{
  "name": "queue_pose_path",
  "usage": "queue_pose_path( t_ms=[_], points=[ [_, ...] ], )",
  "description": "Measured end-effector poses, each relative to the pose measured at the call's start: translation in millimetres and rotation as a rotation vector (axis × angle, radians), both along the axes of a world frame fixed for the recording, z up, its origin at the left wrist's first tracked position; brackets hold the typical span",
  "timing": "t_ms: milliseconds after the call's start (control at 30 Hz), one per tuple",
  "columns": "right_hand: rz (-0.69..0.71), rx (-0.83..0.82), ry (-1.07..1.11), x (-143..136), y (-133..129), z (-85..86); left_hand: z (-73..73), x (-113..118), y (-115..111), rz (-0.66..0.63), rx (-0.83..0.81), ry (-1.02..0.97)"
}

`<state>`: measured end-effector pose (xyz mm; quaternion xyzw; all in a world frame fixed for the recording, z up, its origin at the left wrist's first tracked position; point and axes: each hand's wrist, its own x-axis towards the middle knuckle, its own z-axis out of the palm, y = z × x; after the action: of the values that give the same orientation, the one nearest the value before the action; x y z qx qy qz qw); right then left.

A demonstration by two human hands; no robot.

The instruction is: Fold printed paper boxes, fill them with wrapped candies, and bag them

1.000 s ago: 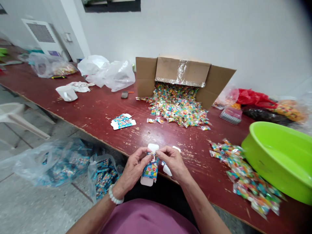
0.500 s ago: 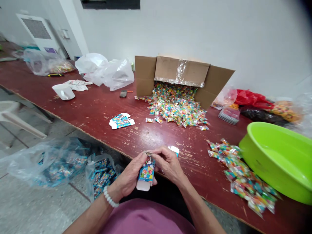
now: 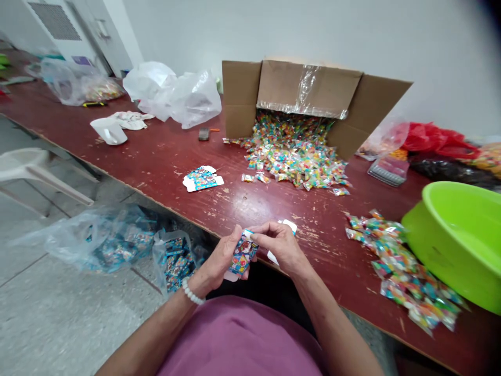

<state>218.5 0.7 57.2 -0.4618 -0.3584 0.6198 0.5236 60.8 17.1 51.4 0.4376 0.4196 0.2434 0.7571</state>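
Observation:
A small blue printed box is held over the table's front edge, one white flap hanging from its lower end. Wrapped round its left side is my left hand. The fingers of my right hand pinch the top end of the same box. Partly behind my right hand lies a flat white-and-blue carton. Farther left on the table are several flat printed cartons. Small wrapped candies spill from a cardboard box at the back.
A green basin stands at the right beside more wrapped candies. Plastic bags and a white scoop lie at the back left. Below the table's left edge are bags of blue boxes and a white stool.
The view has shifted, so most things appear higher and farther right. My right fingers have moved onto the box's top end, where a white flap part now shows.

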Motion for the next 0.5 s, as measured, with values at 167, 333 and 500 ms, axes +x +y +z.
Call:
queue_pose_path(
  t_ms=[167,333,500],
  points=[
    [-0.013,0.121,-0.140,2.1,-1.9,0.1,-4.9,-1.3,1.4,0.004,0.057,0.007],
    [0.070,0.276,-0.288,4.8,-6.8,-2.0,-7.7,-5.0,2.2,-0.006,0.099,0.052],
    [0.011,0.209,-0.368,4.9,-3.1,-10.3,-6.7,-5.1,5.1,-0.042,0.093,0.077]
  ],
)
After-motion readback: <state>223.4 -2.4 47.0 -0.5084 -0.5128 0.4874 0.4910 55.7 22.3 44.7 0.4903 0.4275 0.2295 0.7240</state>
